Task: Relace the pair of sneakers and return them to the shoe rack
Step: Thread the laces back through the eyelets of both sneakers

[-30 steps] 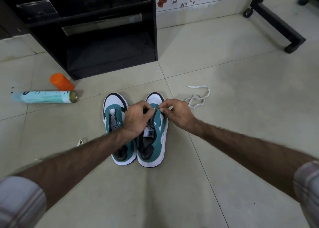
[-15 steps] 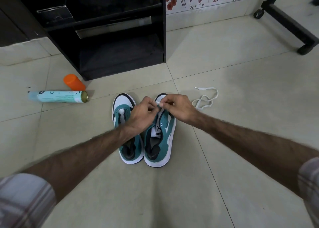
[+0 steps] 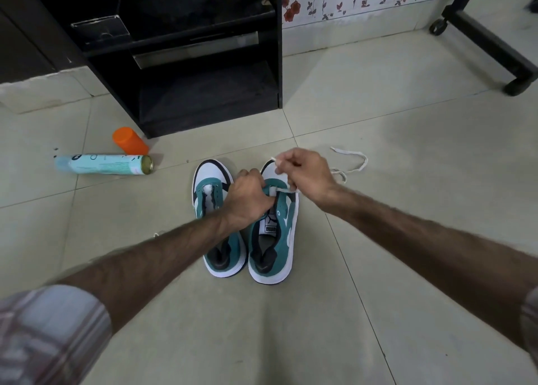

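Observation:
Two teal and white sneakers stand side by side on the floor, toes pointing away from me. The left sneaker (image 3: 217, 224) has no lace in its eyelets. My left hand (image 3: 247, 199) grips the front eyelet edge of the right sneaker (image 3: 279, 239). My right hand (image 3: 305, 170) pinches the tip of a white lace (image 3: 353, 163) above that shoe's toe; the lace runs from the front eyelets through my fingers and trails onto the floor at the right. The black shoe rack (image 3: 186, 64) stands just beyond the shoes.
An orange cap (image 3: 129, 140) and a light blue spray can (image 3: 104, 164) lie on the floor at the left. A black wheeled frame leg (image 3: 492, 43) crosses the upper right. A bit of another white lace (image 3: 156, 235) peeks out under my left forearm.
My right hand has lifted away from the eyelets, drawing the lace tip up and out over the toe. My left hand stays on the right sneaker. The view has tilted slightly.

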